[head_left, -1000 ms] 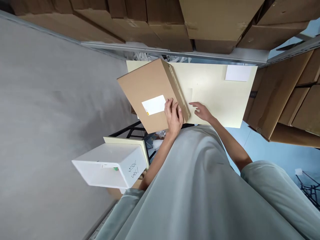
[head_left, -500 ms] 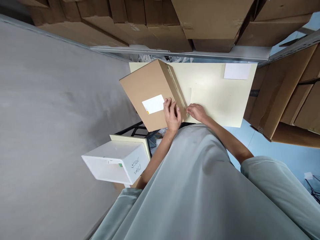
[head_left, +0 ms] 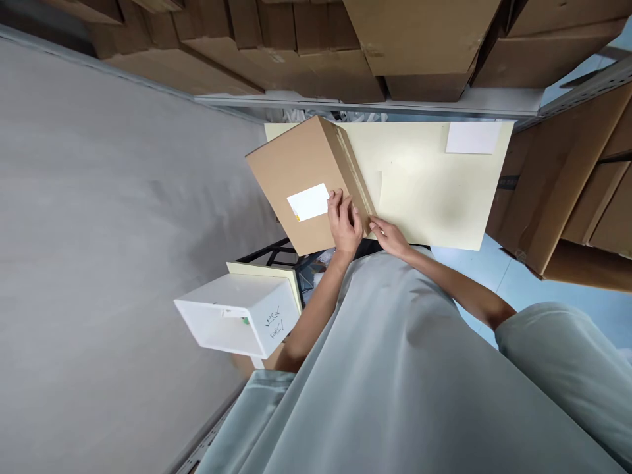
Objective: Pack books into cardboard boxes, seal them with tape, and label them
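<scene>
A brown cardboard box (head_left: 316, 161) sits at an angle on a cream tabletop (head_left: 424, 184). On its upper face is a white label (head_left: 308, 202) with a small yellow mark at one corner. A strip of tape (head_left: 356, 170) runs along the side that faces right. My left hand (head_left: 344, 227) lies on the box beside the label, fingers apart and slightly bent. My right hand (head_left: 390, 236) is at the near end of the taped side, fingertips drawn together against the box's corner. Whatever those fingers pinch is too small to make out.
A white sheet (head_left: 471, 137) lies at the table's far right. Cardboard boxes (head_left: 419, 36) fill a shelf (head_left: 498, 102) beyond, with more boxes (head_left: 557, 178) stacked at right. A white bin (head_left: 241, 309) on its side stands lower left, near a grey wall (head_left: 99, 217).
My right hand has shifted from just off the box's side to its near corner, fingertips now touching there. My left hand stays on the box. The whole view has moved slightly.
</scene>
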Tool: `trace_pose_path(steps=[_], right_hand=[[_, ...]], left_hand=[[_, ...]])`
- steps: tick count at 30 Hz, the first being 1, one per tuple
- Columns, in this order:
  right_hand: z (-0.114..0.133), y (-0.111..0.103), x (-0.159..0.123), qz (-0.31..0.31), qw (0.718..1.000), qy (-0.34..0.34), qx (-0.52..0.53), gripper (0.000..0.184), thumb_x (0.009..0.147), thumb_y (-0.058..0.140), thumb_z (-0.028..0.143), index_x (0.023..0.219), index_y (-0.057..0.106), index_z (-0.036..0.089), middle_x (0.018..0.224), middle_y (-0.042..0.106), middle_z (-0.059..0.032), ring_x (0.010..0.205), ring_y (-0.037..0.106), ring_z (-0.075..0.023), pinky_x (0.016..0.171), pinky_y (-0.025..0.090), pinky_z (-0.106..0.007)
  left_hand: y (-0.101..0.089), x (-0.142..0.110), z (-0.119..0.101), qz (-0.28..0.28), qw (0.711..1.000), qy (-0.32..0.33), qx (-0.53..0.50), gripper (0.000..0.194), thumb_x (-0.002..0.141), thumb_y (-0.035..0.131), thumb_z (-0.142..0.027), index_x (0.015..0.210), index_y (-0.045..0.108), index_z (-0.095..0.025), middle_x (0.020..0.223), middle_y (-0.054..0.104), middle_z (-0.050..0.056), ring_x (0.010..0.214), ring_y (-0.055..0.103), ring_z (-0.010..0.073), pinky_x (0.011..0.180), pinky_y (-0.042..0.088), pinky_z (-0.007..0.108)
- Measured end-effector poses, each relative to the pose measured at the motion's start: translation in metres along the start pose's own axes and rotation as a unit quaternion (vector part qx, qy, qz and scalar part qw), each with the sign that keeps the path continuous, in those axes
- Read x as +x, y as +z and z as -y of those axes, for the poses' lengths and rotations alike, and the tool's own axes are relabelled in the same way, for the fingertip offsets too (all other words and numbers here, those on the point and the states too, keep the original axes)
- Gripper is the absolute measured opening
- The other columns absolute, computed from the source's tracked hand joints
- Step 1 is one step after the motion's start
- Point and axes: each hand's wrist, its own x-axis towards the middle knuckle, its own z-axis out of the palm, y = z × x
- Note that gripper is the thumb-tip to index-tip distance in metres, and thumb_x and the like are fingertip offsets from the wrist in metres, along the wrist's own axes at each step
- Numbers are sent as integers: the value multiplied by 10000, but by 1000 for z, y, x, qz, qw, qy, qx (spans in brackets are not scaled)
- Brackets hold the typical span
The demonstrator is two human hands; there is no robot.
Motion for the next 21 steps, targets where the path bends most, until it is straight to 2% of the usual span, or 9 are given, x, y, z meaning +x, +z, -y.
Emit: trace_pose_path(steps=[2,4,6,8,13,16,18,21], right_hand=[[0,14,1,16,997,1,75,793,1081,332,764,1662,509,254,1740,470,-33,1673,334,-234,1405,219,-426],[2,26,5,17,993,9,116,965,1031,272,873,1738,368,224,1820,307,-29,1723,164,-204,1422,88,-404],[5,33,9,5,992,25,126,1045,1002,279,914,1766,279,202,1849,200,-40,1733,83,-194,1418,19,-400],[9,35,9,-17,989,52,136,1045,1006,301,907,1769,265,194,1854,169,-51,1732,80,-192,1415,10,-401],[15,39,-1,-78,978,90,173,835,1057,410,801,1668,491,236,1791,373,-50,1703,241,-197,1412,122,-425],[21,45,-9,-142,963,126,192,685,1090,450,713,1587,581,260,1736,477,-41,1666,350,-205,1395,225,-456],[26,50,-14,-200,931,197,234,661,1111,443,666,1585,562,222,1704,517,-96,1597,475,-226,1342,363,-469],[38,59,-22,-243,860,298,335,700,1128,424,630,1599,485,116,1613,575,-224,1409,667,-254,1178,565,-452]], left_hand=[[-1,-1,0,6,1000,0,-8,529,1147,329,-513,1463,602,-189,1652,504,211,1678,313,290,1395,205,563],[-3,-1,-1,14,1000,0,-12,533,1150,314,-508,1476,591,-189,1669,485,209,1687,288,285,1394,200,566],[-6,0,-2,21,1000,3,-16,539,1151,304,-501,1474,591,-178,1671,478,218,1685,289,286,1387,212,574],[-8,1,-3,27,999,6,-22,541,1150,301,-486,1465,597,-160,1661,478,235,1679,297,294,1378,228,586],[-16,-3,-4,53,997,13,-53,498,1140,316,-417,1480,587,-174,1670,462,231,1676,284,305,1372,230,610],[-31,1,0,84,992,46,-82,480,1120,373,-387,1502,574,-177,1678,449,224,1665,296,314,1367,253,590],[-46,20,9,103,987,80,-94,489,1105,418,-393,1521,563,-180,1664,468,219,1637,346,320,1358,283,567],[-68,83,33,86,985,114,-92,580,1069,511,-457,1573,522,-171,1713,428,215,1653,321,344,1374,241,558]])
